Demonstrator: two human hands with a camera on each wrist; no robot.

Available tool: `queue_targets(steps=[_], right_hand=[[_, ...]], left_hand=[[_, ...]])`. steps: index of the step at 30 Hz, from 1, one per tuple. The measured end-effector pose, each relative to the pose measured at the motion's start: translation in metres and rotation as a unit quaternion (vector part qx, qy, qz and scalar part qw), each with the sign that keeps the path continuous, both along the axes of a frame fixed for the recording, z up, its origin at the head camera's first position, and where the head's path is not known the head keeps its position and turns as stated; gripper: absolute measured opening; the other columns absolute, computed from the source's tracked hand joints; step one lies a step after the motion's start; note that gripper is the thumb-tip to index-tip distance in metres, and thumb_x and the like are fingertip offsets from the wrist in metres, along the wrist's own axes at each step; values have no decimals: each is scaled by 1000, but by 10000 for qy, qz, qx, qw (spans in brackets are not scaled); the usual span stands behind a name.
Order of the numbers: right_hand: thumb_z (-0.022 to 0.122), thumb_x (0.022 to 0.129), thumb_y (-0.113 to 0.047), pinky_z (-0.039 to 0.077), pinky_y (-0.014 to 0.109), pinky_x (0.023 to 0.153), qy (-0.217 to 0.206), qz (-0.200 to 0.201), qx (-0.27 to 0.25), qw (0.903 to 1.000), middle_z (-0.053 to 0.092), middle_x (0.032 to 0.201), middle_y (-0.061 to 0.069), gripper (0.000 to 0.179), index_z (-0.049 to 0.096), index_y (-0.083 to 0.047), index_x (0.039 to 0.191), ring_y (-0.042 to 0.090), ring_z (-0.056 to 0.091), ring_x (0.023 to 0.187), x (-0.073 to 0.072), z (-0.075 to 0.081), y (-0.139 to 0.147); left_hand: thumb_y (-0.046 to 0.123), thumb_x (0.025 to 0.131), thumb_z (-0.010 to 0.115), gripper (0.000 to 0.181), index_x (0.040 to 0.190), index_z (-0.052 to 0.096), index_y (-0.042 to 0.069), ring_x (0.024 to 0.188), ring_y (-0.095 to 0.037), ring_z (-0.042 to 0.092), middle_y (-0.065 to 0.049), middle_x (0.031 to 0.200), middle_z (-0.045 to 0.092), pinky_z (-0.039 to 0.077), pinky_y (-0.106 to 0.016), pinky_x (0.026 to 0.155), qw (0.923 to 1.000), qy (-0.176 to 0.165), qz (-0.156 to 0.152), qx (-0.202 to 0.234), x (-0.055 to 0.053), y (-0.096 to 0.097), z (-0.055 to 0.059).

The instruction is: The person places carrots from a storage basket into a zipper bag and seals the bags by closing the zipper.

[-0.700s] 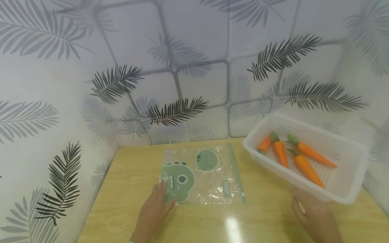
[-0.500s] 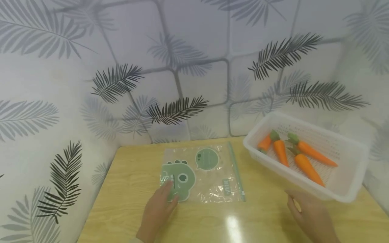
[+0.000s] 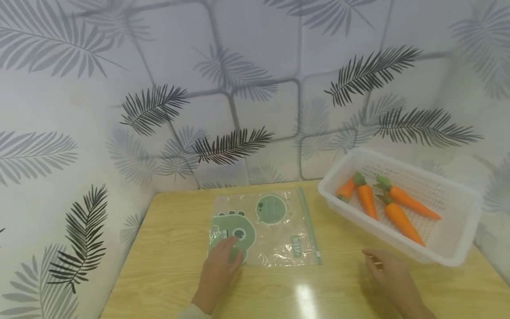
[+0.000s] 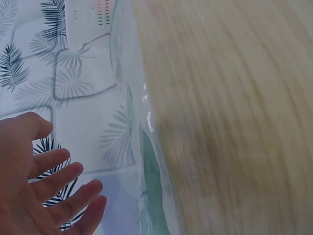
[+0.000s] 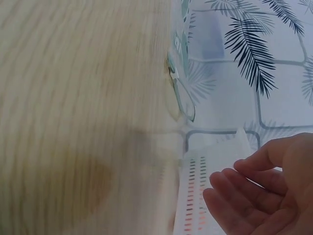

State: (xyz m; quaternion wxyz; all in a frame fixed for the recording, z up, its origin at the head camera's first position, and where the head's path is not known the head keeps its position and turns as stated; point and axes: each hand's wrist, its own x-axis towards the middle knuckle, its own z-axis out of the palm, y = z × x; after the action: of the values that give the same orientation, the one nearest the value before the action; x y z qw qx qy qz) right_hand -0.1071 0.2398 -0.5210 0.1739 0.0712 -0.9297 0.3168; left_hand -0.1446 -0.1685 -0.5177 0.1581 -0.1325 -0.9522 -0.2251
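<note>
"Though the left hand [image 3: 218, 270] overlaps the zip bag [image 3: 275, 239] in the head view, is it gripping it?"

"No. Its fingers [image 4: 58, 177] are spread apart and gently bent, with nothing between them. The left wrist view shows a gap beside the bag, so I can't make out any contact."

"And the right hand [image 3: 392, 277]?"

"Loosely curved, thumb close to the forefinger, also holding nothing. In the head view it is over the table [image 3: 171, 239], just on the near side of the white basket [image 3: 458, 221]."

"Where exactly is the bag?"

"Flat on the tabletop, left of the basket, its green zip strip [image 3: 307, 217] along the right side and a white slider [image 3: 318, 254] at the strip's near end. The left hand hides part of the big green cartoon head [image 3: 231, 225] printed on it."

"What does one view give that another keeps back?"

"The head view looks down into the basket, where four carrots [image 3: 402, 221] with green tops lie. The wrist views catch only its slotted side, with orange-red and green showing through. In return, they show the inner side of each hand, while the head camera sees mostly the backs."

"And farther out?"

"A pale sleeve [image 3: 195, 311] at the left wrist, and a leaf-patterned wall [image 3: 271, 110] behind the table."
</note>
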Motion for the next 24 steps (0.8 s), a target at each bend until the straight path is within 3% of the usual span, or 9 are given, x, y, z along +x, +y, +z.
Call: queue_targets(steps=[3,8,10,17,24], right_hand=[[62,87,-6,55,31,64,-299,50,-154,9994,67,101,13,18,67,-4,104,20,62,77,-5,-3,-3],[62,88,-6,54,28,66,-538,276,-532,9968,67,101,12,17,67,-3,104,16,62,80,-11,-7,-9],[61,89,-8,55,29,67,-628,313,-624,9956,67,100,11,17,67,-3,104,18,62,81,-14,-9,-12],[58,93,-19,54,38,74,-1452,199,-849,9855,66,103,12,25,64,-5,112,23,63,87,-21,-16,-20],[56,94,-26,48,48,85,-1737,196,-1107,9784,65,109,14,30,64,-5,114,31,60,99,-27,-21,-27]], left_hand=[[32,92,57,36,122,58,12,114,-23,53,-3,122,59,45,-39,94,9996,-158,-24,230,-3,9,3],[32,92,56,35,120,58,11,111,-22,55,-3,119,60,45,-38,94,9984,-120,-141,536,-6,22,2],[33,93,56,35,121,58,13,112,-21,54,-3,119,60,44,-38,95,9970,-287,-148,704,-7,27,2],[35,94,52,34,124,55,19,112,-19,54,1,122,58,46,-38,92,9910,-776,-211,1065,-8,44,2],[31,95,51,32,123,56,16,103,-18,58,0,118,59,50,-36,84,9855,-923,-372,1377,-10,67,5]])
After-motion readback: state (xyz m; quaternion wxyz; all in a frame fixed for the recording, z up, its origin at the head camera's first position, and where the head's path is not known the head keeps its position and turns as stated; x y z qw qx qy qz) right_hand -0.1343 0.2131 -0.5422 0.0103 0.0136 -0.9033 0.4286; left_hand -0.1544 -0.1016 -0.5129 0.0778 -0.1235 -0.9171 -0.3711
